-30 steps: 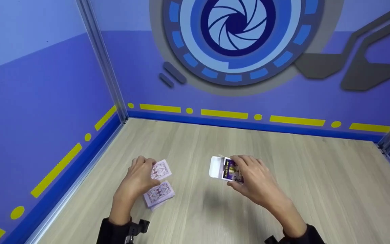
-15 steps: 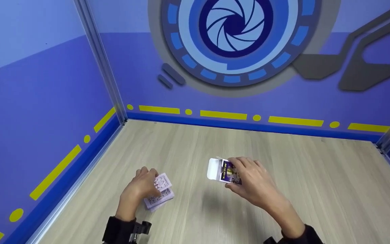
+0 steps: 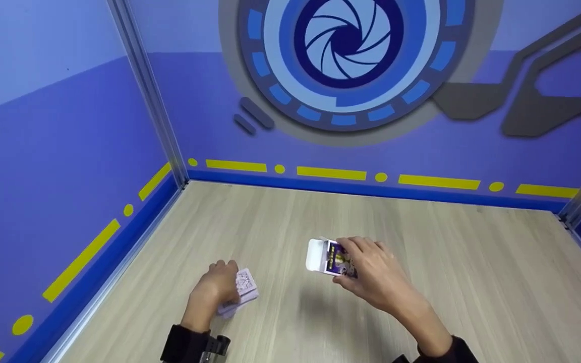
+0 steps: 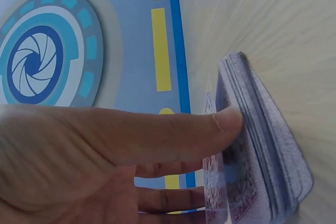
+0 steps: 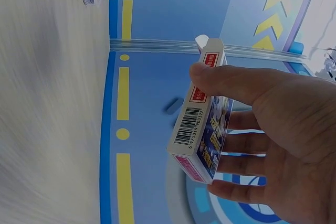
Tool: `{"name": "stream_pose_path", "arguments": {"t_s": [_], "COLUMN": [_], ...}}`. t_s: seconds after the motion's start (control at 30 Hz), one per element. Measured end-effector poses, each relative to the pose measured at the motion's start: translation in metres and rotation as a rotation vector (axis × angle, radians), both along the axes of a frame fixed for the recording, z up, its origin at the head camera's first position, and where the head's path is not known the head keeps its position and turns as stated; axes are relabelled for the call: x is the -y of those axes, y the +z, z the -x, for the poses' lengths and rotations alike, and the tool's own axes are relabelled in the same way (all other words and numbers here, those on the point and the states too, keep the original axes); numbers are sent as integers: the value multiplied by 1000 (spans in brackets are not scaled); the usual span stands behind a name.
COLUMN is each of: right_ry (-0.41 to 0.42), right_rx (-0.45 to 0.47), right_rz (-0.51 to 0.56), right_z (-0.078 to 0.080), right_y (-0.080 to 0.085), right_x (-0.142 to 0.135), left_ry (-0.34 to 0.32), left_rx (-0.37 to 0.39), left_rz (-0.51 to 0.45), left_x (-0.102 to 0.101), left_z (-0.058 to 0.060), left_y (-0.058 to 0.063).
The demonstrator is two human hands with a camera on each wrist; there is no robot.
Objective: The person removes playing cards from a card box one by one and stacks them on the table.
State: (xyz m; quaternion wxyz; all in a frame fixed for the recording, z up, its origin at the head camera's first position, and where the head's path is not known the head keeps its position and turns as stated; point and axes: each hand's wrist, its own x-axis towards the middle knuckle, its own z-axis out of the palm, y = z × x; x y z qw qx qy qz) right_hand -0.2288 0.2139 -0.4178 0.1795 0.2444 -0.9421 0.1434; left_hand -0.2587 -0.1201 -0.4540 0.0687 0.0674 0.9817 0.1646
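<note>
In the head view my left hand (image 3: 214, 287) is at a stack of playing cards (image 3: 246, 285) with patterned pale backs, left of centre on the table. The left wrist view has my thumb lying across the edge of the thick deck (image 4: 262, 150), while the fingers lie behind a thin card portion (image 4: 212, 192) in front of it. My right hand (image 3: 379, 275) grips a small printed card box (image 3: 337, 258) above the table. Its white end flap (image 3: 314, 255) hangs open toward the left. A barcode (image 5: 188, 126) shows along the box's narrow side in the right wrist view.
The wood-grain table (image 3: 280, 217) meets a blue-purple back wall (image 3: 210, 111) with yellow dashes. A side wall (image 3: 43, 151) stands at the left, joined by a metal corner post (image 3: 144, 80). Black straps sit on both wrists.
My left hand has come down and toward me, bringing its upper cards onto the lower stack, so two separate piles now overlap as one. The right hand keeps the box nearly in place.
</note>
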Motion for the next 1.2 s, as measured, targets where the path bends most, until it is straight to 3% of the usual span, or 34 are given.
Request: {"name": "stream_pose_path", "arguments": {"t_s": [0.47,0.73,1.2], "right_ry": [2,17,16], "right_rx": [9,-19,-3], "right_rz": [-3,-12,-2], "right_z": [1,1,1], "right_y": [0,-1,-1], "right_x": [1,1,1], "left_ry": [-1,-32,-26], "left_rx": [74,48,6], "left_rz": [-71,-32,29], "left_x": [0,-7,-10], "left_z": [-1,-4,-3], "left_y": [3,0,-7]}}
